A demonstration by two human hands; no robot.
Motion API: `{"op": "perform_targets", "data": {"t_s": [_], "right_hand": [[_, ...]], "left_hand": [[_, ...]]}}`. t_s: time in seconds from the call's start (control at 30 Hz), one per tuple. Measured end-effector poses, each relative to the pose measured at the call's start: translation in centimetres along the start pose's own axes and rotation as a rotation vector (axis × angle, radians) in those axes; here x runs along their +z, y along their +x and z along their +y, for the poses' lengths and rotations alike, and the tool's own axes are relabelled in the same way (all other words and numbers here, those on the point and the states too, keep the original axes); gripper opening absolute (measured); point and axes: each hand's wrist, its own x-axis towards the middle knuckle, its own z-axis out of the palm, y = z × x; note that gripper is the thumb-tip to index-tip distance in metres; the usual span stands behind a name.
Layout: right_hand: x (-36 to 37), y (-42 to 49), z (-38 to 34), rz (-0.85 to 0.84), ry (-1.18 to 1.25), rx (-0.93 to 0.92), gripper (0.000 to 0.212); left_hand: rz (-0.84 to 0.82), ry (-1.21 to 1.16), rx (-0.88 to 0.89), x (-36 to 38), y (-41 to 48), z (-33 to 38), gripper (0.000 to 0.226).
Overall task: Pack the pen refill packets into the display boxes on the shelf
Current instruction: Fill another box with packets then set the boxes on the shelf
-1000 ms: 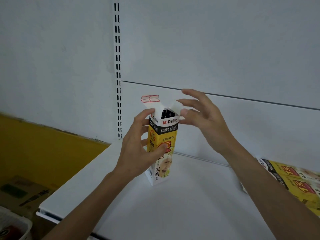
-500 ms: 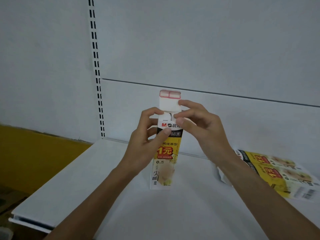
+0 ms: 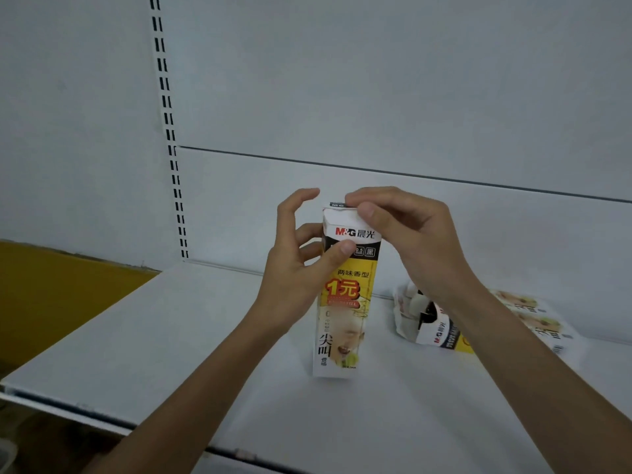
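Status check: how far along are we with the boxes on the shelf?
Looks done: the upright box stands on the shelf, top flap folded down. In hand: the left hand grips it while the right hand pinches the flap closed. Left: the lying boxes at right, one with an open end.

head cam | faces forward-down | close over shelf [image 3: 171, 336] | single view

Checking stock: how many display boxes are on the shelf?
3: upright box mid-shelf; nearer lying box and farther lying box at right. The right forearm may hide more.
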Motion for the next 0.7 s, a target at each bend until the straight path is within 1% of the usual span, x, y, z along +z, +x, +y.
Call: {"op": "perform_targets", "data": {"t_s": [0.23, 0.37, 0.53, 0.63, 0.7], "right_hand": [[-2.4, -2.4, -1.6, 0.04, -0.206, -0.042, 0.013], [-3.4, -3.8, -3.0, 0.089, -0.282, -0.047, 0.012], [-3.6, -5.9, -4.0, 0.056, -0.236, -0.014, 0.009], [-3.5, -6.7, -4.4, 0.044, -0.327, -0.024, 0.007], [-3.4, -7.3, -4.7, 0.043, -0.395, -0.017, 0.008]], "left_hand": [[-0.047, 0.007, 0.01, 2.9, -1.7, 0.9, 0.044], [-0.098, -0.026, 0.005, 4.2, -2.5, 1.8, 0.044], [-0.124, -0.09, -0.022, 4.8, -3.8, 2.7, 0.042], [-0.134, -0.066, -0.002, 5.0, -4.4, 3.0, 0.039], [-0.121, -0.035, 0.046, 5.1, -4.8, 3.2, 0.031]]}}
